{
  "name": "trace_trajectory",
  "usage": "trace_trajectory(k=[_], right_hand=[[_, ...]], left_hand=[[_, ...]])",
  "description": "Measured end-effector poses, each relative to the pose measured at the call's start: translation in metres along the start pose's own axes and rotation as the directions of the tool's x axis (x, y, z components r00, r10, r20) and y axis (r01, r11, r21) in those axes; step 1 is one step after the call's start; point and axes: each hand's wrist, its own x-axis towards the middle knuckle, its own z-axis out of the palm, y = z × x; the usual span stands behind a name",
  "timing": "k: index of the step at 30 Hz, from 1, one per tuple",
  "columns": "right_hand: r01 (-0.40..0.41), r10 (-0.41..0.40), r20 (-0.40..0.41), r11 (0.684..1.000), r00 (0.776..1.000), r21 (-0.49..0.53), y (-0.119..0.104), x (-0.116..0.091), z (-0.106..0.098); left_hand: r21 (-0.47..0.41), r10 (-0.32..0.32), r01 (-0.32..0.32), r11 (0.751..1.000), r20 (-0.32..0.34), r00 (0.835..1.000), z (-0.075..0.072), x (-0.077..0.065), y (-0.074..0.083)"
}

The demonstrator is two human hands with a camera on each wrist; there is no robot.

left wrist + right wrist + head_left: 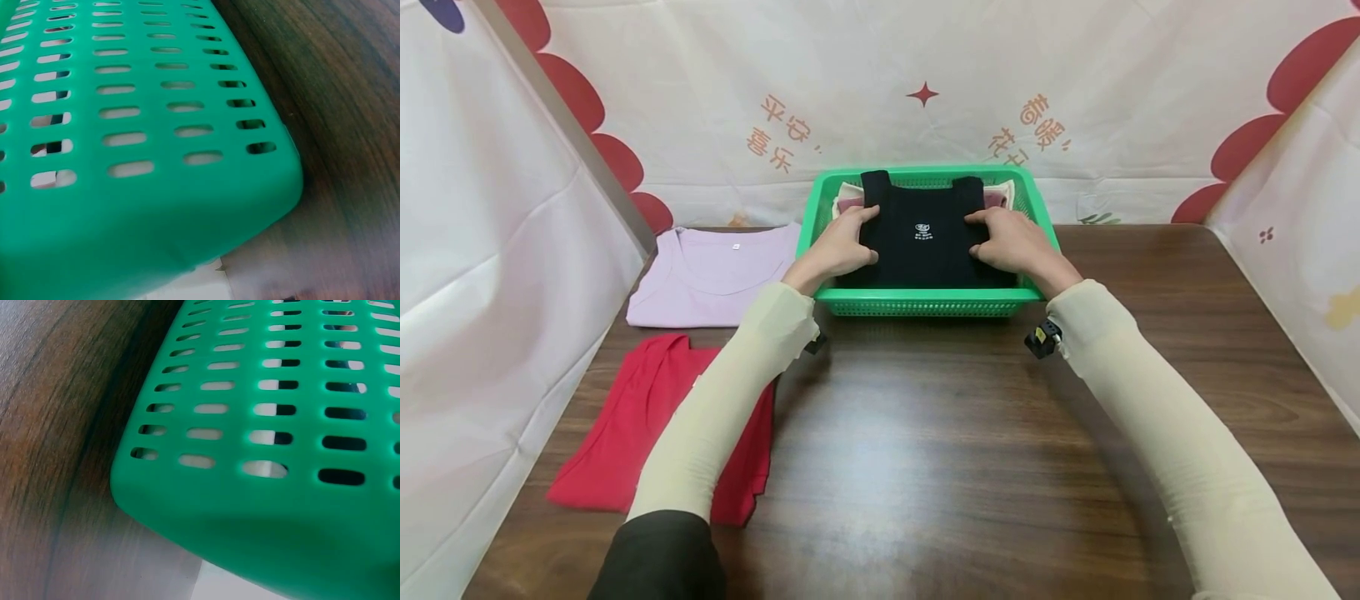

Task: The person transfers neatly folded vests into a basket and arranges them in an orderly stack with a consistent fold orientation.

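A folded black tank top (921,217) with a small white print lies in the green plastic basket (925,294) at the back of the table. Below it, edges of cream and dusty pink cloth (995,200) peek out at both sides. My left hand (838,246) reaches over the basket's front left, thumb and fingers spread apart and touching the left side of the top. On the opposite side, my right hand (1017,242) touches the top the same way. Both wrist views show only the slotted basket wall (137,200) and wood; the hands are hidden there.
Left of the basket lies a folded lilac top (722,275), close to its side. Nearer the front, a folded red garment (647,425) lies partly under my left forearm. A printed white curtain (887,83) hangs behind the wooden table (910,450).
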Motion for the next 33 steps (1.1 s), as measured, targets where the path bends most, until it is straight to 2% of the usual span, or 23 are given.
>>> trace_trajectory(k=[6, 18, 33], right_hand=[[-0.005, 0.006, 0.03, 1.0, 1.0, -0.03, -0.0001, 0.0012, -0.0002], [-0.004, 0.008, 0.054, 0.997, 0.999, -0.081, -0.0015, 0.0017, 0.0001], [-0.007, 0.013, 0.053, 0.994, 0.998, -0.106, -0.0011, 0.0019, 0.0021]], left_hand=[[0.023, -0.008, 0.007, 1.0, 0.04, 0.999, 0.0005, 0.0014, -0.001], [0.047, 0.006, -0.01, 0.999, 0.073, 0.997, 0.0015, 0.0037, -0.0032], [0.021, -0.025, 0.024, 1.0, 0.063, 0.998, 0.0037, 0.0027, -0.0031]])
